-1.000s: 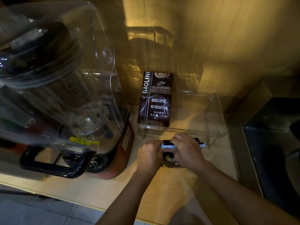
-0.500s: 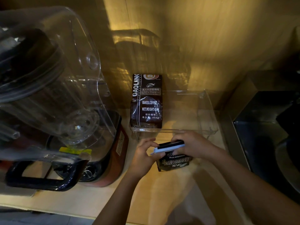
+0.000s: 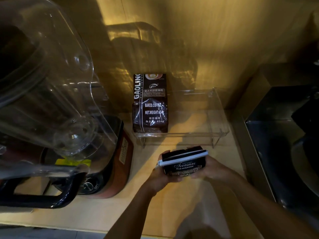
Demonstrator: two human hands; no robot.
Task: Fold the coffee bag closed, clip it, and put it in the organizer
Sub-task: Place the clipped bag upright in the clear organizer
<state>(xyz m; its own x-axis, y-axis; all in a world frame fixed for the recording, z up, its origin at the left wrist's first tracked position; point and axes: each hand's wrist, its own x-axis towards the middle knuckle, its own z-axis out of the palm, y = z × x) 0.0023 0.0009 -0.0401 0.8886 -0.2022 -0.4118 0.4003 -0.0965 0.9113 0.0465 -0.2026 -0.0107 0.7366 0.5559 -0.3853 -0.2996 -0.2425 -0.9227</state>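
The fingers of the left hand (image 3: 159, 175) wrap the left end of a small dark coffee bag printed "Treasure Blue Mountain" (image 3: 185, 167), and the fingers of the right hand (image 3: 209, 169) close on its right end, so both hands hold the bag off the pale wooden worktop (image 3: 151, 209). A long white bar clip (image 3: 183, 158) runs across the bag just under its folded top, tilted so its right end sits higher. The bag is a little below centre in the view, just in front of a clear acrylic organizer on thin legs (image 3: 217, 118), apart from its front lip. At 12 o'clock from the hands, at the left end of that organizer, a tall dark brown coffee pack lettered "GAOLING" and "BAKED.COFFEE" (image 3: 150, 104) stands upright against the yellow-lit wall (image 3: 215, 40). At 9 o'clock a blender with a red base (image 3: 112, 169), a black handle and a large clear plastic cover (image 3: 51, 83) fills the left side. At 3 o'clock a dark metal box-like unit (image 3: 279, 135) sits beside the worktop; what it is cannot be made out in the dim light.
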